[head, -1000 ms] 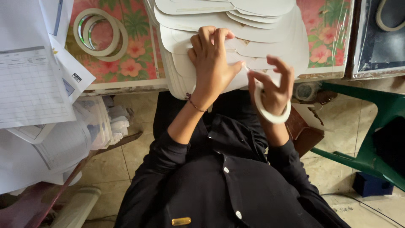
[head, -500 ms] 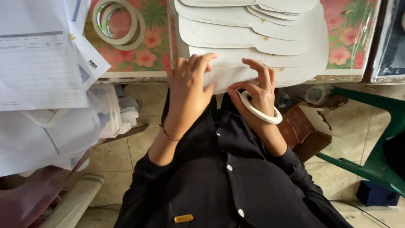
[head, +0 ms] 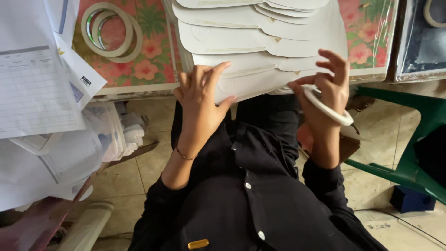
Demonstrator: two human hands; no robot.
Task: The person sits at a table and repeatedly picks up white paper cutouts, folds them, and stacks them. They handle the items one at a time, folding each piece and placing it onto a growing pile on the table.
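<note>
Taping step, I'd say: left hand (head: 200,100) flat, fingers spread on the white card stack (head: 260,46) at the bench (head: 139,69) edge, right hand (head: 327,88) pinching tape roll (head: 325,104); next needs strip aligned.

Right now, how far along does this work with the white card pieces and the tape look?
Done: several white card cutouts lie overlapped on the floral table, some with a strip along an edge. In hand: the left hand presses the nearest cutout, while the right hand holds a tape roll at its edge. Left: I cannot tell how many remain. Spare tape rolls lie on the table.
</note>
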